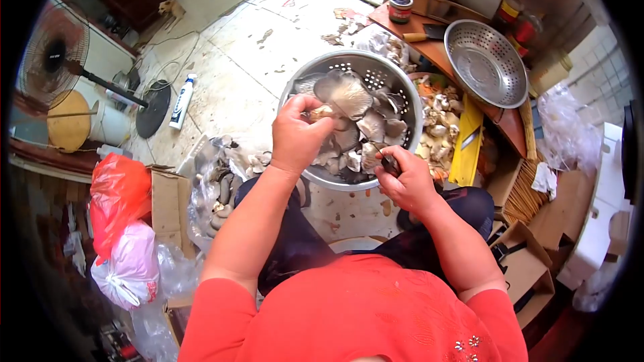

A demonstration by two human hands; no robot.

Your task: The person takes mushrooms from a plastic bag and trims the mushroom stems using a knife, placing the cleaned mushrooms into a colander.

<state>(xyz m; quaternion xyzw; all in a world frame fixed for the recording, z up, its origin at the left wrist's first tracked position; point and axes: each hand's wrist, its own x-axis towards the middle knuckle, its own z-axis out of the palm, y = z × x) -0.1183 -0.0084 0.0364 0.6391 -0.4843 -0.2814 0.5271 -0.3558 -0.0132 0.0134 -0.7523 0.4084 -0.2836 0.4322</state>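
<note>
A large steel colander [414,87] full of grey oyster mushrooms [345,94] stands between my knees. Over its left side, my left hand [300,135] is closed, with a small piece of oyster mushroom [320,112] pinched between thumb and fingers. My right hand [408,179], at the lower right rim, is wrapped around a small dark-handled knife [390,163]. Its blade is mostly hidden and hard to make out against the mushrooms.
Mushroom trimmings [439,117] lie right of the colander, beside a yellow strip [468,141]. An empty colander [486,64] and a jar [400,8] sit on a low table. Bagged mushrooms [221,191], plastic bags [121,188], a white bottle [182,102] and a fan [55,57] are leftward.
</note>
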